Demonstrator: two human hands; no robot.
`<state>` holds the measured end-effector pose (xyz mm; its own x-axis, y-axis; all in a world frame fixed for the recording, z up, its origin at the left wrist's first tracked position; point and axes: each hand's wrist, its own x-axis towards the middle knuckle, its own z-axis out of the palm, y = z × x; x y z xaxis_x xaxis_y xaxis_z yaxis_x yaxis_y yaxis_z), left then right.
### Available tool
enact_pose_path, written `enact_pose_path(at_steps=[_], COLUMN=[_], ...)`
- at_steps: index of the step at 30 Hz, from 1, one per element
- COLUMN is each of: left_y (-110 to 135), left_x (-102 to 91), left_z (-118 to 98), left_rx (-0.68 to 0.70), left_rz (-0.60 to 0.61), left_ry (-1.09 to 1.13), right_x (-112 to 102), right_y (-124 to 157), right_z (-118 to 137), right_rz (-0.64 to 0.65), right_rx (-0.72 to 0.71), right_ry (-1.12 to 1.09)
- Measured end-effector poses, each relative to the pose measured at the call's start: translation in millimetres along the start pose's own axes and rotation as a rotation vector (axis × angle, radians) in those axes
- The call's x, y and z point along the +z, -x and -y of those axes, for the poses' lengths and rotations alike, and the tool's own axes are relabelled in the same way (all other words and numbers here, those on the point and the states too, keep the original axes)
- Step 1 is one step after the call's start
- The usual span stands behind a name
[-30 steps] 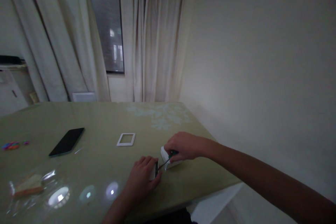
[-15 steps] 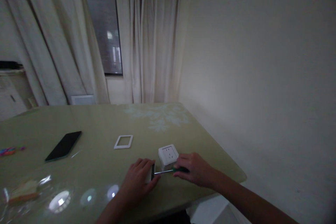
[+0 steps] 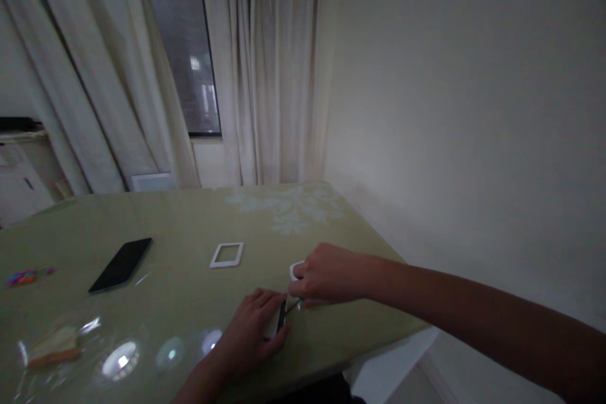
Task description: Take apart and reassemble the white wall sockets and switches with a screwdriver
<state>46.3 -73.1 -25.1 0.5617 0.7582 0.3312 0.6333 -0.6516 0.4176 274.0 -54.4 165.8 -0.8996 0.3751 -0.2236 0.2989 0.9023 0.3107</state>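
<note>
Well left of the white frame (image 3: 224, 264) on the table (image 3: 180, 221), small coloured bits (image 3: 24, 277); also left but nearer the wearer, clear plastic wrap (image 3: 89, 326) with what looks like 1 bread slice (image 3: 55, 344) in it, can't tell if sealed. Closer in on the frame's left, 1 black flat device (image 3: 120, 265). Nearer than the frame, slightly right: left hand (image 3: 255, 328), fingers bent over the white piece (image 3: 273, 324), thumb on its near side, almost no gap, dark edge (image 3: 283, 314) facing right. Further right of the frame, screwdriver (image 3: 294, 305), shaft aimed at that edge; tip contact too small to tell. Right hand (image 3: 329, 273) after that, fingers curled tight round the mostly hidden handle. Doing this well, I'd judge: pin the piece flat, line shaft up with the edge, push lightly, thumb clear of the tip in case of a slip. White box (image 3: 295, 270) right of the frame, mostly behind the right hand; contents, if any, not visible.
</note>
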Motion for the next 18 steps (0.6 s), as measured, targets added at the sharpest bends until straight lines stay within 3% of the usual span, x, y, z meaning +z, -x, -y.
enact_pose_path(at_steps=[10,18], left_y=[-2.5,-4.7], left_x=[-1.9,-1.0], left_z=[-5.9,-6.5], left_rx=[-0.030,-0.048], left_rz=[0.023,0.023], left_ry=[0.003,-0.006], right_x=[-5.3,35.4], right_y=[-4.4,4.7], right_z=[5.4,-19.8], right_rz=[-0.091,-0.047], right_rx=[-0.178,0.037], right_ry=[0.169,-0.141])
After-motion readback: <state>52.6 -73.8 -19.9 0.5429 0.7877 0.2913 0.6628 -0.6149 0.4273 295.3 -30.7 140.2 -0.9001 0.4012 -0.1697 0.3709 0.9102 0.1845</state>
